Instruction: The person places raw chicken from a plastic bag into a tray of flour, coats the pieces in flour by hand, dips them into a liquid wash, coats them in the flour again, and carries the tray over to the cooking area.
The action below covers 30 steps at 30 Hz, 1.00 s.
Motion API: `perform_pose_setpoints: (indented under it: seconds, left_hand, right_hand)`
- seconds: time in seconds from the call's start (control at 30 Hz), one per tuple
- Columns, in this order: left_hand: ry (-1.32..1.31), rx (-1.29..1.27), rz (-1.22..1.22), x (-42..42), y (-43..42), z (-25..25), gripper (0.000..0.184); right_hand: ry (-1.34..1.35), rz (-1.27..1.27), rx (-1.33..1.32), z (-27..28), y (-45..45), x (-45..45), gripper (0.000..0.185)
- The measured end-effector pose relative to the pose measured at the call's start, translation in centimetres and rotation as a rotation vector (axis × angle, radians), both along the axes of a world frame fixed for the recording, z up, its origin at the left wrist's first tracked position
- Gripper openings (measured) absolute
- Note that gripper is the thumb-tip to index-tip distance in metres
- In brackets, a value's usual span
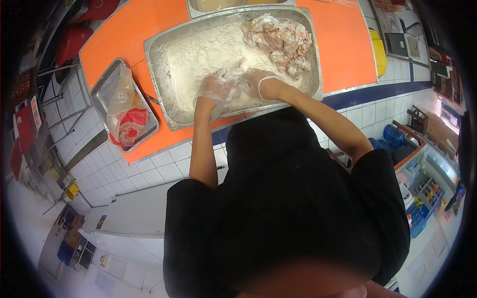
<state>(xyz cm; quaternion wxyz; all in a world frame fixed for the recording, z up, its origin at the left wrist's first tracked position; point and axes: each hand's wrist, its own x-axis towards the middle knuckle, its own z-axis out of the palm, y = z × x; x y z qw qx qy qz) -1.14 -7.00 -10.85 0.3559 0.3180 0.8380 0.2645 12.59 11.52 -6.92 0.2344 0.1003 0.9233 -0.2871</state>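
Observation:
A large metal tray [153,74] holds white flour [196,57], with a heap of floured meat pieces [280,39] at its right end. My left hand [217,88], in a clear plastic glove, is down in the flour near the tray's front edge. Close to its right, my right hand [262,85], also gloved, reaches into the flour below the meat heap. Flour and crumpled plastic blur the fingertips of both hands, so what they grip, if anything, is hidden.
On the orange table [348,47], a smaller metal tray [102,92] at the left holds a plastic bag and a red bag [133,119]. Another metal container [194,11] stands behind the large tray. A yellow object [378,52] is beyond the table's right edge.

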Motion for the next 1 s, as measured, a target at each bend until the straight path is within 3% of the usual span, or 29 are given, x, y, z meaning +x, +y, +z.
perform_pose_setpoints:
  seconds: [0.1, 0.2, 0.23, 0.27, 0.3, 0.33, 0.4, 0.43, 0.47, 0.57, 0.67, 0.7, 0.73, 0.8, 0.9, 1.0]
  left_hand:
    - [0.041, 0.086, 0.065, -0.4, -1.1, -1.3, 0.054]
    - [-0.001, -0.109, 0.067, -0.4, -0.4, 0.8, 0.060]
    - [-0.011, -0.004, 0.007, -0.4, 0.0, 2.3, 0.059]
    - [-0.011, 0.107, -0.060, -0.1, 0.2, 3.9, 0.059]
    - [-0.083, 0.115, -0.032, 0.1, 0.6, 4.0, 0.058]
    - [-0.153, 0.128, -0.009, 0.2, 1.0, 2.9, 0.058]
    - [-0.058, 0.256, -0.061, 0.5, 1.8, 0.0, 0.051]
    - [-0.040, 0.183, -0.048, 0.5, 2.7, 2.2, 0.049]
    - [-0.030, 0.102, -0.033, 0.6, 3.0, 4.5, 0.048]
    - [0.049, 0.445, -0.025, 0.5, 1.1, -0.9, 0.048]
    - [-0.132, 0.275, -0.228, -0.5, -0.4, -0.3, 0.048]
    - [-0.204, 0.220, -0.199, -0.3, -0.2, 4.4, 0.048]
    - [-0.172, 0.156, -0.188, -0.4, -0.2, 5.0, 0.051]
    - [-0.107, 0.030, -0.166, -0.5, -0.2, 5.5, 0.056]
    - [-0.118, 0.129, -0.047, -0.3, -0.1, 5.0, 0.056]
    - [-0.288, 0.222, 0.165, -0.1, 0.6, 6.9, 0.057]
  right_hand:
    - [0.059, -0.017, 0.041, -2.3, 1.5, 0.7, 0.037]
    - [-0.006, -0.084, 0.099, 2.0, 2.0, 0.3, 0.038]
    - [0.005, -0.096, 0.126, 2.7, 1.7, 0.1, 0.039]
    - [0.310, -0.115, 0.085, 0.1, 1.6, 1.4, 0.049]
    - [0.221, -0.197, 0.100, 1.3, 0.8, 1.0, 0.057]
    - [0.354, -0.127, -0.011, 0.3, 0.9, 0.9, 0.061]
    - [0.199, -0.123, -0.162, 0.3, 0.5, -0.6, 0.069]
    - [-0.030, -0.132, -0.169, -0.5, 0.7, -1.9, 0.069]
    - [0.030, -0.111, -0.212, -1.7, 1.1, -2.1, 0.067]
    - [0.172, -0.112, -0.336, -4.5, 2.6, 0.3, 0.063]
    - [0.189, -0.252, -0.445, -3.5, 3.1, 1.4, 0.060]
    - [0.138, -0.303, -0.504, 0.0, 3.1, 1.6, 0.060]
    - [0.085, -0.355, -0.565, 2.0, 2.9, 1.6, 0.061]
    - [0.191, -0.280, -0.399, 0.5, 2.8, 2.1, 0.060]
    - [0.187, -0.260, -0.165, 0.3, 2.4, 2.2, 0.057]
    - [0.104, -0.233, 0.006, 2.4, 2.2, 1.5, 0.052]
